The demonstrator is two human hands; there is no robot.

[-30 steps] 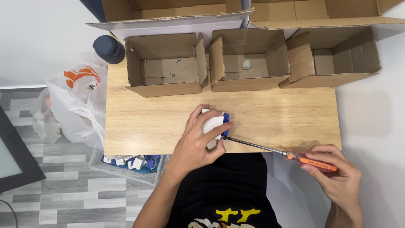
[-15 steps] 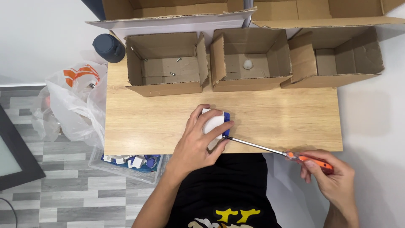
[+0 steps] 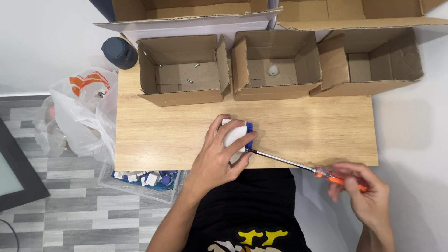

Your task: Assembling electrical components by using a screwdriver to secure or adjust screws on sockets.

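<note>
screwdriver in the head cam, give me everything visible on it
The orange-handled screwdriver with a thin silver metal shaft lies at a shallow slant off the near edge of the light wooden table, handle low and right. The right hand has its grip on the handle, partly hiding it; hand and handle look motion-blurred. The tip meets the near edge of the small white and blue plastic device, which the left hand presses onto the table. The tip type is too small to tell.

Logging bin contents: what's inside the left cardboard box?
The left cardboard box holds a few small screws scattered on its floor. The strip just behind its near wall is hidden. The middle box holds one small white piece.
</note>
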